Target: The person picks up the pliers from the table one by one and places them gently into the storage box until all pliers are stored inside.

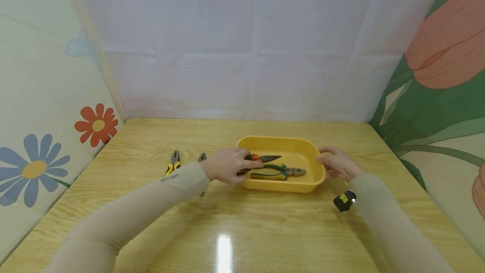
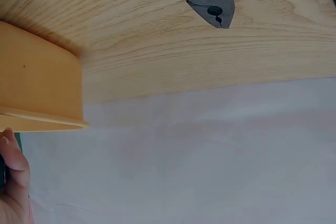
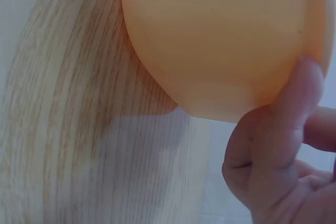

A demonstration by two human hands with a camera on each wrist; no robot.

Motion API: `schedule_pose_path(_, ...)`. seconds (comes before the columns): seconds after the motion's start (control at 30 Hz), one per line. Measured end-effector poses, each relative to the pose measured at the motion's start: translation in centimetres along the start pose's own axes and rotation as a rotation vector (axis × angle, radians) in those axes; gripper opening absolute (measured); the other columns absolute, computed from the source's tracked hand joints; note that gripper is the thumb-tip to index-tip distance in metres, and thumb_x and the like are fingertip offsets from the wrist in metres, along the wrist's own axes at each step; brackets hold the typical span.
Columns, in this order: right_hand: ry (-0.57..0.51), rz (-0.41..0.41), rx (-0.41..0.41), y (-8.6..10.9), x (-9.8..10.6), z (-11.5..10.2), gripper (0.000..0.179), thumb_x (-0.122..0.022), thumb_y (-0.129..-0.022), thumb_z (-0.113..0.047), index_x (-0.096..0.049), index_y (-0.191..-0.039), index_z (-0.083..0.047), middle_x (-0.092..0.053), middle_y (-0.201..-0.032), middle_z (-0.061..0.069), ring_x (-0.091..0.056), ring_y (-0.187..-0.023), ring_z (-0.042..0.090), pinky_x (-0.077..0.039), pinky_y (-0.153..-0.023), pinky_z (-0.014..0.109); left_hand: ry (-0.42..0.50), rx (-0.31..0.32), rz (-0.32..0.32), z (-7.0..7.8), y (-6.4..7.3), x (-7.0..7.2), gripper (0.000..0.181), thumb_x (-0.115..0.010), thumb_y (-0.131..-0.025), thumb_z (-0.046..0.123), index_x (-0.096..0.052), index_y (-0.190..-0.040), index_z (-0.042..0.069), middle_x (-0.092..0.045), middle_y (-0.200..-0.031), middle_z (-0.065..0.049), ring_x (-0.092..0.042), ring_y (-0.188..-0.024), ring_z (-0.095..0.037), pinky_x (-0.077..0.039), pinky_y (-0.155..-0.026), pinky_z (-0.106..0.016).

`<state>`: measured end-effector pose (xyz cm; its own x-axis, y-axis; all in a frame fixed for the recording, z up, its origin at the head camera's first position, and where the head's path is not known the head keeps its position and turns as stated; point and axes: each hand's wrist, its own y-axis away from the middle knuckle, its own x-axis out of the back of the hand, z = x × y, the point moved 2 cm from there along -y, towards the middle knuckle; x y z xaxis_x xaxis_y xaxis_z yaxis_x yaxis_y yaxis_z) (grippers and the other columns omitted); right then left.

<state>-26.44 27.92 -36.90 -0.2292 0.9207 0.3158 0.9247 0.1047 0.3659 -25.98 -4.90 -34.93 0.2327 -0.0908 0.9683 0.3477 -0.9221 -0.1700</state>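
Observation:
My left hand [image 1: 230, 165] reaches over the left end of a yellow plastic tray [image 1: 278, 186] and grips needle-nose pliers [image 1: 270, 158] by their orange-and-black handles. The nose points right, above the tray floor. Combination pliers [image 1: 295, 172] with green-and-yellow handles lie in the tray, close below that hand. In the left wrist view only part of my left hand [image 2: 14, 177] shows at the edge, next to the tray's outer wall [image 2: 39, 77]. My right hand [image 1: 339, 164] holds the tray's right end. The right wrist view shows its thumb [image 3: 299, 85] against the tray wall [image 3: 220, 40].
Left of the tray lie pliers with yellow-and-black handles [image 1: 173, 164]. Other grey-headed pliers [image 1: 202, 157] are partly hidden by my left forearm. A small black object with a yellow label [image 1: 345, 200], perhaps a tape measure, sits by my right wrist. Walls border the wooden table [image 1: 265, 226].

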Motion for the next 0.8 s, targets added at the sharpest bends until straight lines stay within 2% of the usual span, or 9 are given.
schedule_pose_path(0.3,-0.014,0.001,0.013,0.0,0.0,0.0,0.051,-0.048,-0.099,-0.007,-0.026,-0.142,0.009,-0.056,-0.110,0.018,-0.062,-0.081,0.014,-0.056,-0.068,0.034,0.001,0.003,-0.068,-0.2,-1.1,-0.4,0.048,-0.057,-0.092,0.025,-0.055,-0.140,0.025,-0.058,-0.112,-0.014,-0.048,-0.072,-0.016,-0.041,-0.054,-0.028)
schedule_pose_path(0.53,-0.008,0.004,0.004,0.1,0.0,0.0,0.052,-0.048,-0.099,-0.008,-0.025,-0.143,0.008,-0.054,-0.112,0.019,-0.062,-0.081,0.014,-0.055,-0.067,0.033,0.001,-0.038,-0.094,-0.4,-1.7,-0.7,0.048,-0.055,-0.094,0.024,-0.053,-0.142,0.026,-0.057,-0.114,-0.014,-0.054,-0.083,-0.020,-0.044,-0.056,-0.030)
schedule_pose_path(0.8,-0.023,0.010,0.013,0.0,-0.1,0.0,0.051,-0.048,-0.099,-0.007,-0.026,-0.143,0.009,-0.056,-0.107,0.016,-0.062,-0.080,0.013,-0.056,-0.067,0.033,0.009,-0.076,-0.138,-0.3,-2.8,-0.5,0.048,-0.054,-0.095,0.023,-0.052,-0.143,0.023,-0.057,-0.117,-0.015,-0.054,-0.083,-0.020,-0.045,-0.057,-0.029)
